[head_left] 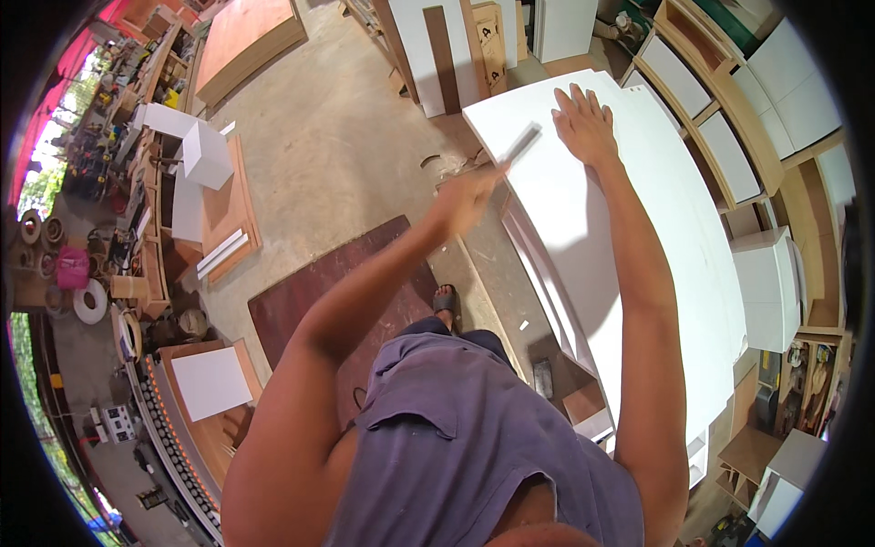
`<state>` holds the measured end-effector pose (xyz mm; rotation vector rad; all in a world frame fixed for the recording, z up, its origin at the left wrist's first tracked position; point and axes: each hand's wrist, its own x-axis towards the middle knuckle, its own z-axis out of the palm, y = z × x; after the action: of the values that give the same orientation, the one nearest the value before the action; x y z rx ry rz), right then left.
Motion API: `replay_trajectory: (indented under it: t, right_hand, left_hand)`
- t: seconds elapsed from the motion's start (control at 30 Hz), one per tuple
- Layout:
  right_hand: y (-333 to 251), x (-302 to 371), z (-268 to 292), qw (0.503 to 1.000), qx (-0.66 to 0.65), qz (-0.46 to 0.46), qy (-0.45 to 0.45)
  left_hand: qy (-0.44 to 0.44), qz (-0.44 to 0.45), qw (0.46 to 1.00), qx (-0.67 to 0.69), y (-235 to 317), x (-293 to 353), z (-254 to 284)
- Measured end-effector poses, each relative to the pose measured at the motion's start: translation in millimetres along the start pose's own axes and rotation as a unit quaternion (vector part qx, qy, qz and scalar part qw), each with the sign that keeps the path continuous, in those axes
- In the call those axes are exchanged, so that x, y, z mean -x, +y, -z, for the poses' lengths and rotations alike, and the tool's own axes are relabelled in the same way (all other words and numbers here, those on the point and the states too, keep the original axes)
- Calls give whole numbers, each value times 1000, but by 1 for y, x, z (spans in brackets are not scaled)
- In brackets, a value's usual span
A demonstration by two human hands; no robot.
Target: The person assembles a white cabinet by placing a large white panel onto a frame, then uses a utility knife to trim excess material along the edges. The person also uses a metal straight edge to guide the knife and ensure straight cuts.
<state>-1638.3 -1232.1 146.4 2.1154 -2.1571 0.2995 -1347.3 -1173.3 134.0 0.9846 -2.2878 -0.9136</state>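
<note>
My left hand (467, 199) is closed round one end of a flat grey file-like tool (524, 142). Both are smeared by motion, so the tool's exact kind does not show. Its free end lies over the near-left edge of a large white panel (679, 273), close to the far corner; whether it touches the edge, I cannot tell. On the panel's top, my right hand (585, 128) rests palm down with its fingers spread. Nothing is held in it.
Under the panel stand white boards (547, 273). Wooden cabinet frames (720, 146) line the right side. A dark red board (319, 292) lies on the floor at left. Beyond it are a white box (207, 155), stacked wooden panels (246, 46) and a cluttered workbench (150, 182).
</note>
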Motion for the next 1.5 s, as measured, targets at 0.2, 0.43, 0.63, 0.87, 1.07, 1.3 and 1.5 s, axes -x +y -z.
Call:
replay_trajectory:
  t: [0.2,0.43,0.63,0.87,1.07,1.3,1.5]
  right_hand:
    - [7,1,0,1000,14,-12,9]
    - [12,-1,-6,1000,5,2,15]
    - [2,-22,-1,997,-47,-1,68]
    - [-8,-52,-22,998,39,-47,29]
    - [-22,-65,-12,998,6,-30,-46]
    - [-13,-59,-16,999,17,-28,-19]
    - [-17,-61,-14,1000,-10,-27,-12]
  left_hand:
    - [-112,54,992,5,36,28,19]
    - [47,-168,983,63,-9,57,-14]
    - [23,77,996,39,-23,-48,35]
    - [18,-97,995,5,-4,55,8]
    - [29,29,999,-6,-36,-56,39]
    - [-18,-67,998,-8,-31,9,33]
    - [-53,10,998,24,-66,-33,40]
